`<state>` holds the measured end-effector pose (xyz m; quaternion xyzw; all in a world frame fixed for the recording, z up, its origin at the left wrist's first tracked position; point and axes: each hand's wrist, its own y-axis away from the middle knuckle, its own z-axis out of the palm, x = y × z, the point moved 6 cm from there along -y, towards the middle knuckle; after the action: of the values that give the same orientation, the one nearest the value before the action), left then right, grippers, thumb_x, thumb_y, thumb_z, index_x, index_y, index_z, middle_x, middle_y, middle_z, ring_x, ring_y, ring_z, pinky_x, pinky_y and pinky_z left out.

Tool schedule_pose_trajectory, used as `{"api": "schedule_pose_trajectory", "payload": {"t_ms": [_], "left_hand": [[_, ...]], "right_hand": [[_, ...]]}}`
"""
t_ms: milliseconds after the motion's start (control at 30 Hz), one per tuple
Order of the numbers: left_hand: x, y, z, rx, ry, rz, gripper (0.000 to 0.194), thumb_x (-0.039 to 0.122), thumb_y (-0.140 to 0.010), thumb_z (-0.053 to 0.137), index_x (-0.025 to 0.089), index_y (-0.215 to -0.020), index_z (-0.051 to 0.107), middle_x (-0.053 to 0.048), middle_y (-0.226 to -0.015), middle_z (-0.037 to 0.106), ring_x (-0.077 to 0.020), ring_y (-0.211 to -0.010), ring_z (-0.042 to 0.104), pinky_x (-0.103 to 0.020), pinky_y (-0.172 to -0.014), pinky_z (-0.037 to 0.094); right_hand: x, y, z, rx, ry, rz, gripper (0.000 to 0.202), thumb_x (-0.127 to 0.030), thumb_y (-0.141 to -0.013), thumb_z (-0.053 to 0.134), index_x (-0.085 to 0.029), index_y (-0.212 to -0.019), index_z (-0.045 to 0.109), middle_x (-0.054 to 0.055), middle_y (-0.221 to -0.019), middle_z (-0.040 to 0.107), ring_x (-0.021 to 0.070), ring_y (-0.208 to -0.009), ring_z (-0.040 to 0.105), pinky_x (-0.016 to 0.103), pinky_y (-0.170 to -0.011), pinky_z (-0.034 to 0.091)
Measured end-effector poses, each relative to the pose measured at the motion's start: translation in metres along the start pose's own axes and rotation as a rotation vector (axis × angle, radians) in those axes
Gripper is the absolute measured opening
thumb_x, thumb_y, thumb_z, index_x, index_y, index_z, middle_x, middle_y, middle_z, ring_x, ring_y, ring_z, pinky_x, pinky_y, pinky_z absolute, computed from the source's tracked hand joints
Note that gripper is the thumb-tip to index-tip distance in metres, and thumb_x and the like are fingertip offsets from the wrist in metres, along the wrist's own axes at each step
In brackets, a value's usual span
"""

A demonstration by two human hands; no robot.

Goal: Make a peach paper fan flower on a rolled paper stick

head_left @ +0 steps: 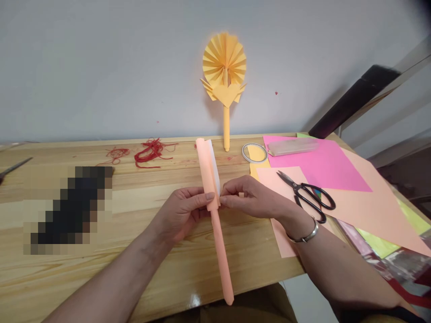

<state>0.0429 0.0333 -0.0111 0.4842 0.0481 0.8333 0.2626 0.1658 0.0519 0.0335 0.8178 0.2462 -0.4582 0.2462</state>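
Note:
A folded peach paper piece [204,168] with a white strip [214,166] along its right side sits on the upper end of a rolled peach paper stick [222,255]. My left hand [186,208] is closed around the folded piece near its lower end, thumb on top and fingers behind. From the right, my right hand [244,196] pinches the lower right edge of the same piece with thumb and fingertips. The stick slants down toward the table's front edge.
A yellow paper fan [225,58] leans on the wall. Red thread [150,152] lies at the back. At the right are a tape roll [255,153], black scissors [296,188], pink paper [336,166] and peach sheets. A pixelated dark object [72,208] lies left.

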Motion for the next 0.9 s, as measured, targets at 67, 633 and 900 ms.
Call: {"api": "schedule_pose_trajectory", "payload": {"t_ms": [67, 633, 900], "left_hand": [[0.0000, -0.0002, 0.0002, -0.003, -0.002, -0.001, 0.012, 0.018, -0.074, 0.067, 0.014, -0.082, 0.075, -0.005, -0.067, 0.071, -0.0115, -0.064, 0.061, -0.020, -0.062, 0.049], [0.0001, -0.0003, -0.0010, 0.022, -0.049, 0.001, 0.012, 0.021, -0.071, 0.070, 0.014, -0.079, 0.075, -0.006, -0.068, 0.071, -0.0132, -0.065, 0.060, -0.022, -0.064, 0.049], [-0.0013, -0.0011, -0.0012, 0.029, -0.028, -0.007, 0.011, 0.019, -0.071, 0.070, 0.014, -0.079, 0.075, -0.004, -0.068, 0.070, -0.0116, -0.064, 0.059, -0.021, -0.062, 0.048]], "right_hand": [[-0.0008, -0.0002, -0.0003, 0.006, 0.010, -0.012, 0.021, -0.024, -0.080, 0.047, -0.015, -0.063, 0.053, -0.005, -0.057, 0.039, 0.0061, -0.054, 0.033, 0.019, -0.047, 0.025], [-0.0013, 0.0005, 0.0003, 0.005, 0.019, -0.004, 0.019, -0.021, -0.079, 0.045, -0.014, -0.063, 0.054, -0.004, -0.058, 0.039, 0.0072, -0.056, 0.034, 0.021, -0.049, 0.025], [0.0004, -0.0003, 0.0008, -0.008, 0.027, -0.005, 0.019, -0.023, -0.080, 0.045, -0.014, -0.066, 0.055, -0.004, -0.059, 0.040, 0.0075, -0.056, 0.034, 0.021, -0.049, 0.025]]}}
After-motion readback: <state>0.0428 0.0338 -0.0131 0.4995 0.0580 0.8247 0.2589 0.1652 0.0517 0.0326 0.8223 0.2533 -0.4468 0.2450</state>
